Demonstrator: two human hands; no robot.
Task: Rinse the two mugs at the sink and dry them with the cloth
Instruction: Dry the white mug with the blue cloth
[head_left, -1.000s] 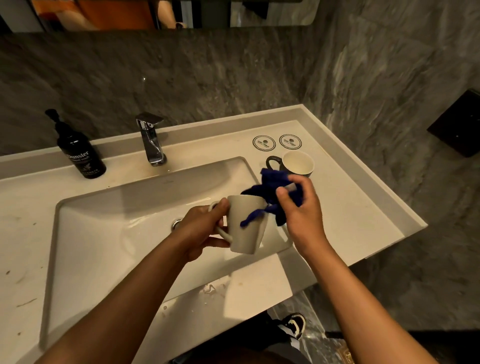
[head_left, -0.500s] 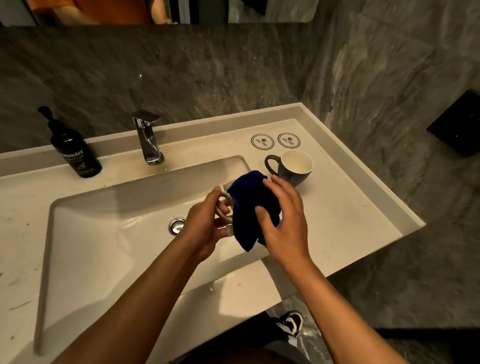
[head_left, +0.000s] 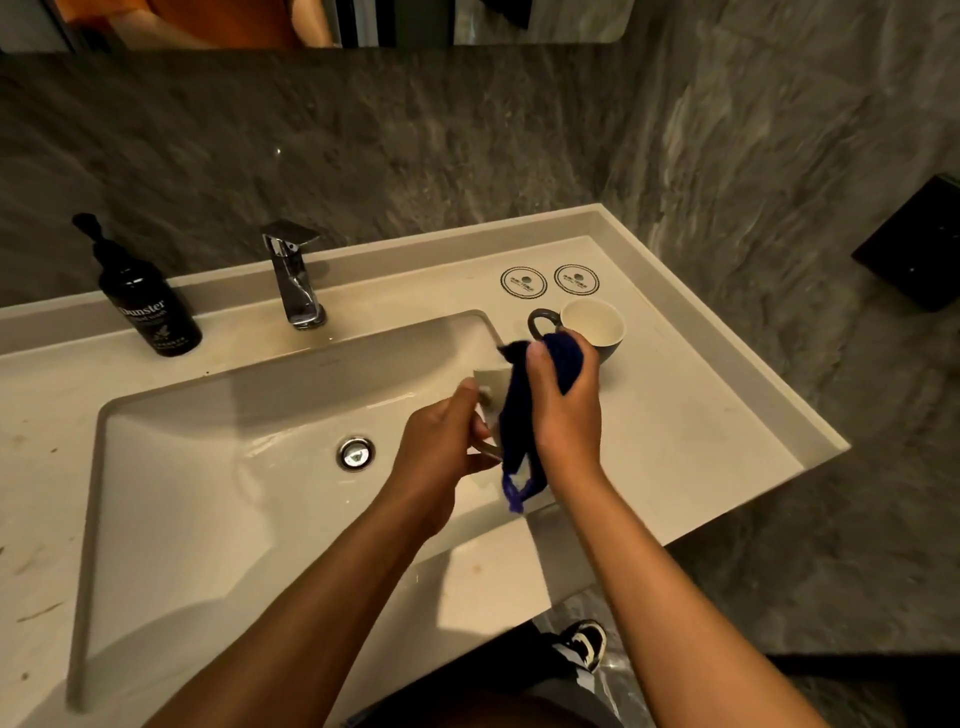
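My left hand (head_left: 444, 441) grips the handle of a white mug (head_left: 492, 382), held over the right end of the sink basin (head_left: 208, 467). Most of that mug is hidden behind a dark blue cloth (head_left: 517, 415). My right hand (head_left: 563, 410) presses the cloth around the mug's side, and a cloth tail hangs below. A dark mug (head_left: 592, 325) with a white inside stands upright on the counter just beyond my right hand.
A chrome faucet (head_left: 293, 275) stands behind the basin, with a black pump bottle (head_left: 145, 301) to its left. Two round coasters (head_left: 550, 280) lie at the back right of the counter (head_left: 701, 415). The drain plug (head_left: 356, 453) sits in the basin. A marble wall is close on the right.
The cloth went from the mug's rim to wrapping its side. My right hand has slid round the mug and now covers it from the right, with the cloth hanging lower.
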